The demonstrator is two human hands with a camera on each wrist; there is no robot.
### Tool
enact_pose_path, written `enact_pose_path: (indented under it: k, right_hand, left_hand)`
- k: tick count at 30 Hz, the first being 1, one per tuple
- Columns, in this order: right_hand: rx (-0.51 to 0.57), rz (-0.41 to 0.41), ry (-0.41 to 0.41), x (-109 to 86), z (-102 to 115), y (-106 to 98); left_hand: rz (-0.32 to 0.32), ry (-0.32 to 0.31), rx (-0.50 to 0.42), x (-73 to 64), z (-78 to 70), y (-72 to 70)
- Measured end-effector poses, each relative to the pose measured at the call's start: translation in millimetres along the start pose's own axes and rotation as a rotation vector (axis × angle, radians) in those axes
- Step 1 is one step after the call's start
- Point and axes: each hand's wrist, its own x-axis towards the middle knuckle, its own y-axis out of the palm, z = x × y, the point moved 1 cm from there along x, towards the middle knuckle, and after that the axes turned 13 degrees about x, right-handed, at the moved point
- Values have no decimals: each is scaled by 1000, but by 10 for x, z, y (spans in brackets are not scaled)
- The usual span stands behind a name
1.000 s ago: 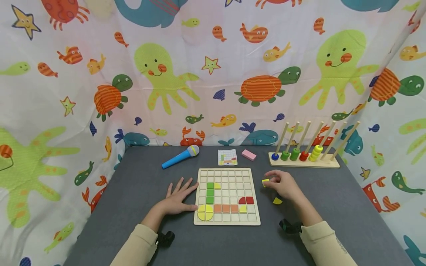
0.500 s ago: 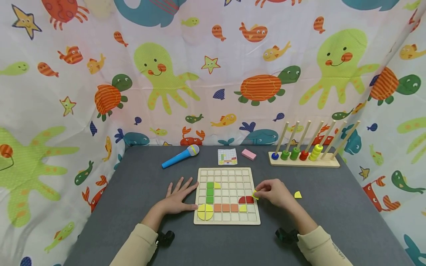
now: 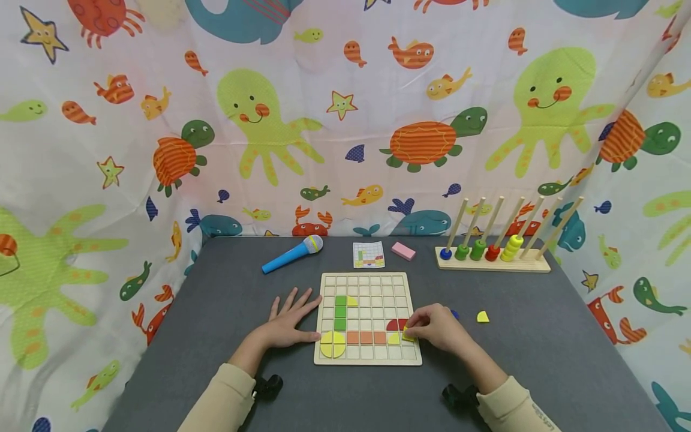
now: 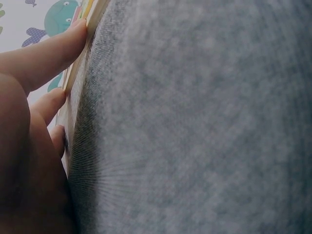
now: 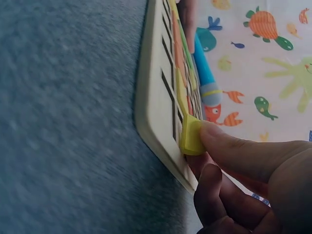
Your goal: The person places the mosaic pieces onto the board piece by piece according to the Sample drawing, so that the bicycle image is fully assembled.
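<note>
My right hand (image 3: 436, 327) pinches a small yellow tile (image 5: 192, 135) between thumb and fingers. The tile is tilted close over the right edge of a wooden grid board (image 3: 372, 355), just below a red square (image 3: 403, 324) and right of a yellow tile (image 3: 393, 338). Spread out flat, my left hand (image 3: 288, 324) touches the board's left edge with thumb and fingertip. On the board lie a green column (image 3: 340, 312), an orange row (image 3: 366, 339), a yellow circle of quarter pieces (image 3: 333, 345) and a red quarter piece (image 3: 392, 325).
Right of my right hand lie a yellow quarter piece (image 3: 483, 317) and a partly hidden blue piece (image 3: 455, 314). Behind the board are a blue toy microphone (image 3: 291, 254), a pattern card (image 3: 369, 255), a pink block (image 3: 403, 251) and a peg rack with coloured rings (image 3: 493, 262).
My right hand has moved left and nearer with the yellow tile, from beside the board to its right edge. The yellow quarter piece at right has come into view. The left hand stays put.
</note>
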Motion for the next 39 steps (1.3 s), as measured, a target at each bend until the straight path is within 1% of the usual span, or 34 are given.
enact_pose_path:
  k: [2, 8, 12, 14, 15, 18, 20, 22, 24, 25, 27, 30, 32, 35, 37, 39]
  right_hand:
    - [-3, 5, -11, -4, 3, 24]
    - [-47, 1, -34, -31, 6, 72]
    - [-69, -8, -33, -51, 4, 88]
    - [-68, -14, -26, -53, -1, 93]
    - [-65, -15, -20, -50, -2, 96]
    - [-57, -22, -13, -44, -12, 101]
    - [-55, -26, -13, -41, -20, 103]
    - [-50, -31, -13, -39, -31, 103]
    - [-48, -38, -12, -38, -44, 98]
    - [-47, -41, -9, -37, -48, 93]
    - [-37, -47, -2, -41, -54, 78]
    - [-22, -47, 3, -52, -57, 42]
    - [-14, -53, 3, -59, -59, 9]
    - [-10, -72, 17, -61, -63, -61]
    - [-8, -94, 31, -61, -61, -112]
    - [-9, -116, 45, -58, -57, -143]
  left_hand:
    - [11, -4, 12, -3, -3, -4]
    - [0, -2, 14, -5, -11, -5]
    - [1, -2, 9, -7, -19, -4]
    - [-5, 4, 3, -13, -25, -8]
    - [-16, 17, -1, -7, -5, 12]
    - [-23, 23, -26, -15, -8, 4]
    - [-33, 42, -29, 21, 42, 52]
    - [-32, 30, -36, 18, 38, 43]
    - [-36, 36, -34, 32, 60, 65]
    - [-35, 35, -27, 40, 70, 76]
    - [-27, 20, -29, 14, 35, 41]
    - [-13, 5, 0, 10, 17, 28]
    - [-4, -9, 20, -3, -12, 4]
    - [4, -27, 34, 1, -21, 5]
    - [3, -28, 28, 4, -16, 12]
    - [-8, -13, 8, 15, 13, 35]
